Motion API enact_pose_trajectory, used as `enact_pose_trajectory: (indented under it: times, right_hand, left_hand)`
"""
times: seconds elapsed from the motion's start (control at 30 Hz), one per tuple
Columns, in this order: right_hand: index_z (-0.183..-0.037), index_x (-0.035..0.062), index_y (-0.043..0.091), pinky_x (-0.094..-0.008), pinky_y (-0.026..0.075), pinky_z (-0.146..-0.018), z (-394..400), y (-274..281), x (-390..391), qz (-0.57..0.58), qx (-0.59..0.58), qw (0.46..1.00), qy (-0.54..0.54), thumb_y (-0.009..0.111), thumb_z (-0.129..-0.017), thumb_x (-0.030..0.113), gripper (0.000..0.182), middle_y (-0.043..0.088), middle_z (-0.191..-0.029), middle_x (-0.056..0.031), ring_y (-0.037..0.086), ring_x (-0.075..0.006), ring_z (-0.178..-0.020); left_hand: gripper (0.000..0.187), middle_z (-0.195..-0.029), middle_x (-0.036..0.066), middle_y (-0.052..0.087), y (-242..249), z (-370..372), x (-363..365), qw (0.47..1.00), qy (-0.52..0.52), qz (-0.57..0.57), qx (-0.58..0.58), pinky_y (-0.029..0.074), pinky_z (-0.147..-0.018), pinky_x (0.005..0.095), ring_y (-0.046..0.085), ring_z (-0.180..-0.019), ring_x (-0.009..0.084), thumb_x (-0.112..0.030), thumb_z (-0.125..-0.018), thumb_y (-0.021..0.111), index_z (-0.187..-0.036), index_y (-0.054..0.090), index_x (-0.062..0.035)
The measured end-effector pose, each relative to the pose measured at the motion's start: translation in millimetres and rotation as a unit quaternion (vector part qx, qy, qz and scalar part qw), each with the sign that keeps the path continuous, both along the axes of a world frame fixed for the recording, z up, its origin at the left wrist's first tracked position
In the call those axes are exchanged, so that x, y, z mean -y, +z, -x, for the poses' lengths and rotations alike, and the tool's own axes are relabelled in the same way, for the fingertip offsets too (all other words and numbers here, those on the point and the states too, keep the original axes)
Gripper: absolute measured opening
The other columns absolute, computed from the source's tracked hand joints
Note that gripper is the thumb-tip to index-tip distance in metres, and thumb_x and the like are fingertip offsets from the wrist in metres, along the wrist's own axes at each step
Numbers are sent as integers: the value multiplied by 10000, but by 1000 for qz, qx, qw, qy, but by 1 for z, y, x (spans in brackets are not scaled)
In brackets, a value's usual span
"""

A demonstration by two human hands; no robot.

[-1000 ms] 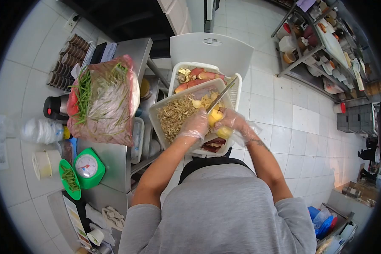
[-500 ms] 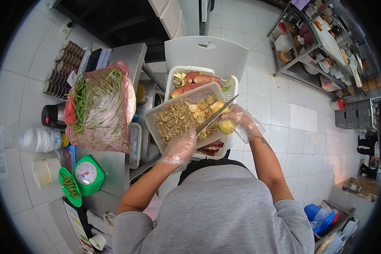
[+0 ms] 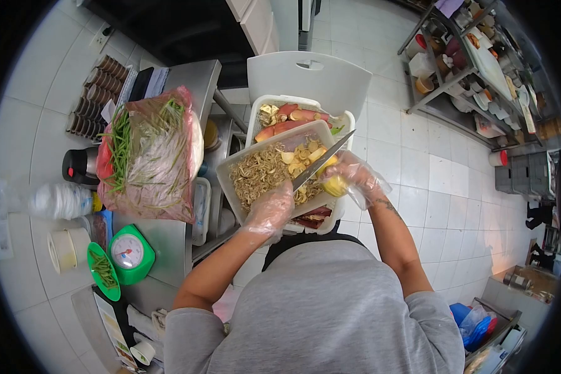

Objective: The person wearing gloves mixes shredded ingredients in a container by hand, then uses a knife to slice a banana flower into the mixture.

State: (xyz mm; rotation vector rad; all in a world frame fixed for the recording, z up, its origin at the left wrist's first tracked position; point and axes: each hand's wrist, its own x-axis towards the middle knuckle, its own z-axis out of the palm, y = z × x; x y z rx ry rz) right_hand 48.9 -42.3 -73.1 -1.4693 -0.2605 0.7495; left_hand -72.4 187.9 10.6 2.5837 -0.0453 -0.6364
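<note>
My left hand, in a clear plastic glove, is closed round the handle of a large knife. The blade points up and to the right, against a yellow vegetable piece. That piece is in the fingers of my gloved right hand. Below both hands a pale plastic tub holds thin brownish shreds on its left and yellow slices on its right. The tub rests on a white basket with reddish peeled pieces in it.
A white chair stands behind the basket. On the left, a metal table bears a pink bag of green stalks, a green scale and a green bowl of beans. A metal shelf is at the upper right.
The knife blade has shifted slightly against the yellow piece, its tip a little higher and further right. The whole view has shifted slightly. Both hands keep their holds.
</note>
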Motion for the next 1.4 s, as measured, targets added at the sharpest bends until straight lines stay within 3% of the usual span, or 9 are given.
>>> enact_pose_trajectory:
  times: [0.1,0.3,0.43,0.57,0.73,0.83,1.07,1.27,1.4]
  right_hand:
    - [-1155,-86,601,-281,526,-784,-1,1,-5,27,-39,997,69,782,-711,207,562,700,-902,-79,654,-148,-798]
    - [-1193,-86,591,-285,521,-813,3,-22,-2,105,-9,994,43,786,-696,149,583,699,-954,-77,653,-143,-831]
    - [-1217,-81,578,-290,514,-850,12,-10,-7,151,40,984,90,783,-700,139,598,696,-987,-84,650,-141,-913]
    - [-1214,-79,583,-292,503,-885,15,5,0,27,-63,998,13,799,-698,178,616,685,-1029,-94,638,-151,-980]
    - [-1171,-71,606,-291,506,-869,5,0,8,36,-22,999,-9,802,-716,209,569,688,-995,-84,639,-158,-924]
    - [-1150,-62,618,-297,505,-856,2,-5,9,31,6,999,-9,782,-726,200,524,690,-984,-86,636,-161,-909]
    - [-1072,-68,646,-317,505,-840,0,7,0,91,47,995,-2,725,-718,156,426,693,-950,-84,636,-176,-890]
    - [-1078,-73,647,-311,511,-820,-3,2,1,50,31,998,-2,739,-706,152,445,697,-922,-89,642,-176,-854]
    - [-1121,-89,645,-328,485,-889,-5,-12,1,46,3,999,1,766,-681,154,517,710,-985,-126,645,-221,-912]
  left_hand:
    - [203,-968,296,645,-14,-19,9,1000,10,20,7,477,-819,557,637,-936,464,-152,-956,378,-1009,491,8]
    - [309,-1069,308,644,-18,-46,23,1000,-8,10,-3,475,-876,554,641,-1007,445,-191,-986,294,-1082,504,14]
    - [276,-1080,315,641,-14,-53,31,998,37,12,-44,473,-876,561,641,-1013,454,-164,-965,345,-1110,500,12]
    - [264,-1031,324,638,-6,-45,14,999,27,35,-29,467,-860,574,639,-983,464,-184,-963,375,-1096,494,10]
    - [238,-900,306,637,-1,-22,2,999,-29,28,11,469,-780,572,632,-874,483,-226,-973,418,-1003,484,1]
    - [209,-893,300,639,-1,-7,-4,997,-32,47,60,472,-767,570,636,-857,481,-191,-972,410,-986,477,7]
    - [184,-888,281,641,2,2,-12,998,-39,13,54,493,-766,555,642,-863,465,-161,-968,378,-985,471,-4]
    - [195,-908,273,637,-1,10,-11,997,-27,17,72,499,-764,547,643,-877,460,-159,-976,357,-997,468,0]
    - [219,-930,286,642,1,1,-6,1000,-21,-11,11,497,-777,551,649,-892,453,-169,-982,336,-988,471,4]
